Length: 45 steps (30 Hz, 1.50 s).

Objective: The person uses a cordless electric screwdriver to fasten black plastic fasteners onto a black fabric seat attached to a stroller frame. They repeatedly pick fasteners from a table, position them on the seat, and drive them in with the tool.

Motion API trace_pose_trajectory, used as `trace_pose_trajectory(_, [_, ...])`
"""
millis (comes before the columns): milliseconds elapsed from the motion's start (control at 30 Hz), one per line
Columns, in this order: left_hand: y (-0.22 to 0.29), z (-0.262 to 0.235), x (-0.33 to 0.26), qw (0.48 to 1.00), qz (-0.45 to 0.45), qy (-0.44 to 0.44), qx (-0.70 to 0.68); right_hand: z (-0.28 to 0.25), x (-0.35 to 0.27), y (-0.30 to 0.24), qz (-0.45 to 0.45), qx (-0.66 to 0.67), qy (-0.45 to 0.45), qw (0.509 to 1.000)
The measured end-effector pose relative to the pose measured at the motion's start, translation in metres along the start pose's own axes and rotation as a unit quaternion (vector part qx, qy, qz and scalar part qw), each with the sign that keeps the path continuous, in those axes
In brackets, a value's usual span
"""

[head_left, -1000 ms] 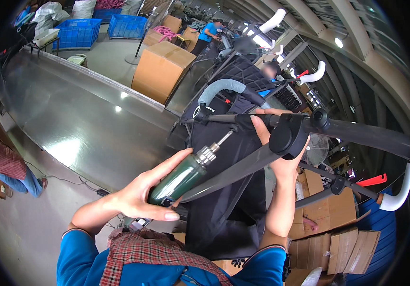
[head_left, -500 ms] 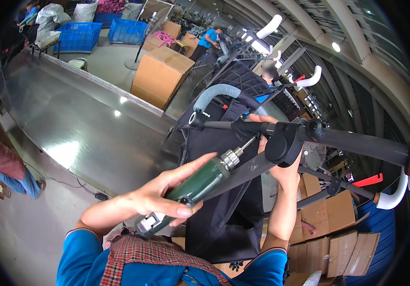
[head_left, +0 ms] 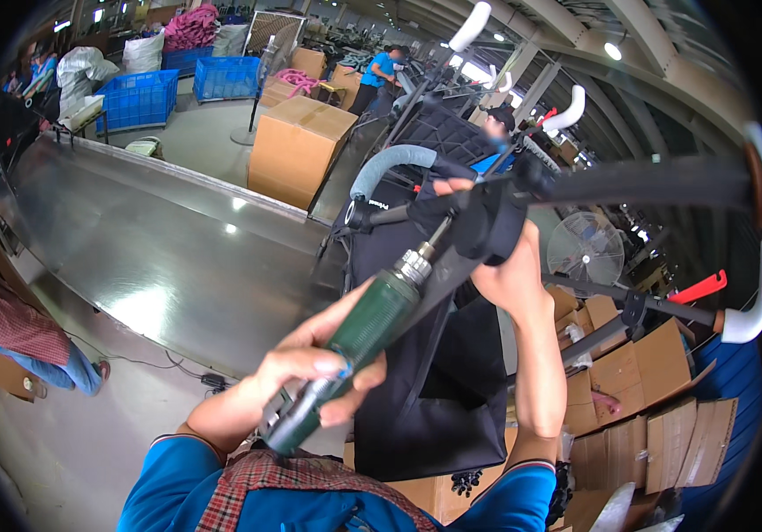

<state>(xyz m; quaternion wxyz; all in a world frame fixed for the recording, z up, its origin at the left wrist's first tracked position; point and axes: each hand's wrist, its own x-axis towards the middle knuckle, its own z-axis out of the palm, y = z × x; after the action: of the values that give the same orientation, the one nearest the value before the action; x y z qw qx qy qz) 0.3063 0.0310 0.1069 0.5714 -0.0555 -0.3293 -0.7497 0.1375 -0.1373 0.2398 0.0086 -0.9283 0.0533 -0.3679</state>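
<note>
My left hand [head_left: 296, 365] is wrapped around a green electric screwdriver [head_left: 370, 321], tilted up and to the right. Its bit [head_left: 440, 232] reaches the dark joint area of a folding frame with black fabric; motion blur hides whether it sits in a screw. Behind the rounded black plastic joint [head_left: 491, 223], my right hand [head_left: 514, 273] grips the frame, with fingertips showing above it. A dark tube [head_left: 647, 184] runs right from the joint. Below hangs black fabric [head_left: 452, 390], and a grey foam-covered curved handle [head_left: 391, 168] stands beyond the bit.
A long metal-topped table [head_left: 177, 239] stretches along the left. Beyond it are a large cardboard box [head_left: 299, 151] and blue crates [head_left: 137, 99]. Flattened cartons [head_left: 656, 443] and a fan [head_left: 586, 253] are at right. Co-workers stand at far left and behind the frame.
The screwdriver and my left hand have tipped more upright. The joint and my right hand have shifted slightly up and left, and the whole view has turned a little.
</note>
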Motion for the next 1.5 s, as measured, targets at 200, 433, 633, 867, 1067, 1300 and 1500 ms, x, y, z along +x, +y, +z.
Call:
trace_pose_trajectory(200, [-0.012,-0.039,-0.054,0.99,0.071,0.107,0.058,-0.076,-0.129,0.04,0.047,-0.187,0.329,0.925])
trace_pose_trajectory(433, [-0.083,-0.125,-0.173,0.865,0.025,0.485,0.126,0.024,-0.358,0.194,0.484,0.383,0.299,0.728])
trace_pose_trajectory(633, [-0.136,-0.129,-0.253,0.815,0.01,0.57,0.107,0.157,-0.312,0.201,0.487,0.534,0.055,0.689])
trace_pose_trajectory(867, [-0.125,-0.15,-0.255,0.768,-0.007,0.617,0.169,0.354,-0.13,0.142,0.473,0.333,-0.009,0.816])
trace_pose_trajectory(1067, [-0.09,-0.177,-0.239,0.801,-0.099,0.557,0.195,0.43,-0.019,0.117,0.243,0.603,-0.223,0.727])
trace_pose_trajectory(1300, [-0.074,-0.252,-0.196,0.786,-0.225,0.521,0.245,0.477,-0.154,0.323,0.454,0.373,-0.112,0.802])
trace_pose_trajectory(1500, [-0.072,-0.248,-0.126,0.767,-0.175,0.608,0.106,0.429,-0.173,0.551,0.645,0.073,0.113,0.752])
